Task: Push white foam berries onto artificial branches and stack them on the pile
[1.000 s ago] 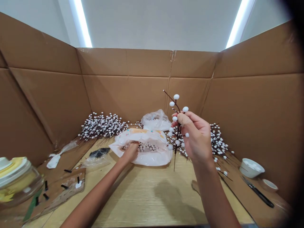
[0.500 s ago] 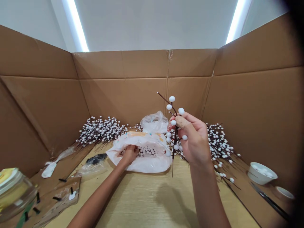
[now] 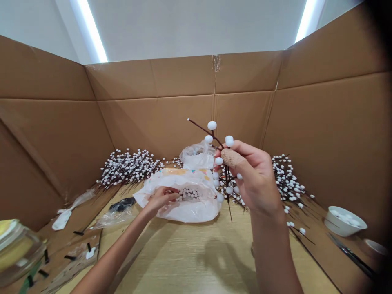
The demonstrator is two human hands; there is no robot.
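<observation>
A brown stem with white balls (image 3: pixel 227 173) is pinched upright in my right hand (image 3: pixel 255 175), whose thumb is wrapped in a tan bandage. My left hand (image 3: pixel 161 198) is at the mouth of a white plastic bag (image 3: pixel 192 212), fingers bent together over its left side. White balls (image 3: pixel 190 194) fill the bag's opening, just right of those fingertips. Whatever the left fingertips hold, if anything, is too small to make out.
Piles of white-balled stems lie at the left (image 3: pixel 130 167) and right (image 3: pixel 288 179). Behind is a clear bag (image 3: pixel 197 155). A white bowl of balls (image 3: pixel 344 222) and scissors (image 3: pixel 349 253) sit at right, a glass jar (image 3: pixel 18 253) at left. Cardboard walls (image 3: pixel 156 122) surround the table.
My left hand has drawn up and left out of the bag's opening, showing more of its fingers. The stem in my right hand has tilted, its top further left, and the hand has moved slightly right.
</observation>
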